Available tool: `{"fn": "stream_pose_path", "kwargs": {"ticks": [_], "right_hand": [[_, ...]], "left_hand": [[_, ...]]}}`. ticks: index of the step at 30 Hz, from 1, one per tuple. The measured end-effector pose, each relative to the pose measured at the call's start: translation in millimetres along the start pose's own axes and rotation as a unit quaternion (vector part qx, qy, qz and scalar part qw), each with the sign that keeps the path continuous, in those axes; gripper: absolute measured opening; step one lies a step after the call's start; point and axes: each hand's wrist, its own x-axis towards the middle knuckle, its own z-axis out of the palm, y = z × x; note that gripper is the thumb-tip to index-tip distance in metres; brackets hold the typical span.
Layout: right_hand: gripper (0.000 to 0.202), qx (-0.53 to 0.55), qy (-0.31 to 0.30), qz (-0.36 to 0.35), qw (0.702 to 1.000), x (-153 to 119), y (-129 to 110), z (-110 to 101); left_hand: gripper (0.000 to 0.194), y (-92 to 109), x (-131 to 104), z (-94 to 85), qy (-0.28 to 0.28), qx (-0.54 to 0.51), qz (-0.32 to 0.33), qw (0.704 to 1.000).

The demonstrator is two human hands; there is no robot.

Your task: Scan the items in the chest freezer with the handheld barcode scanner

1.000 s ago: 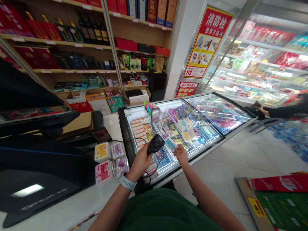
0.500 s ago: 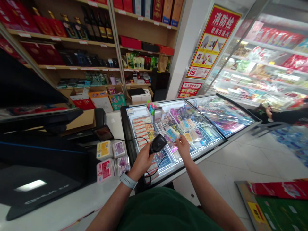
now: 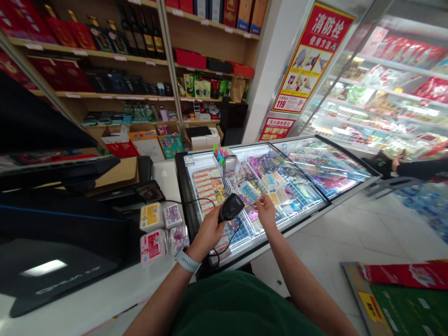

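Observation:
My left hand is wrapped round the grip of a black barcode scanner, whose head points right over the freezer glass. A thin black cable hangs in a loop from it. My right hand pinches the near edge of a clear plastic box with a blue label, just in front of the scanner. More such boxes lie on the glass beyond my right hand. On the counter to the left sit several boxes with yellow, pink and purple labels.
A glass-topped chest freezer stretches away to the right. A dark checkout terminal stands on the white counter at left. Behind are shelves of bottles and boxes. Another person's hand shows at far right.
Hardly anything differs. The scanner and my left hand have shifted very slightly; both hands keep their hold, and the camera view has moved a little.

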Motion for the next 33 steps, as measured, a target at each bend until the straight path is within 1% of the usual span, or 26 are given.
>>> {"fn": "stream_pose_path", "kwargs": {"ticks": [10, 18, 26, 30, 33], "right_hand": [[0.046, 0.005, 0.005, -0.003, 1.0, -3.1, 3.4, -4.3], [0.044, 0.013, 0.012, 0.004, 1.0, -4.2, 3.8, -4.8], [0.042, 0.028, 0.009, 0.014, 0.999, -7.1, 2.8, -6.3], [0.044, 0.037, 0.015, 0.028, 0.999, -6.5, 8.2, -8.0], [0.047, 0.054, 0.022, 0.042, 0.997, -3.1, 19.7, -11.3]], "left_hand": [[0.051, 5.5, -0.8, 2.1, -0.011, 0.007, 0.012, 1.0], [0.052, 4.1, -2.8, 4.4, -0.014, 0.036, 0.016, 0.999], [0.053, 2.6, -2.0, 4.6, -0.012, 0.027, 0.027, 0.999], [0.053, 2.2, -1.7, 5.1, -0.009, 0.022, 0.027, 0.999], [0.053, 2.1, -1.5, 5.2, -0.009, 0.021, 0.024, 0.999]]}}
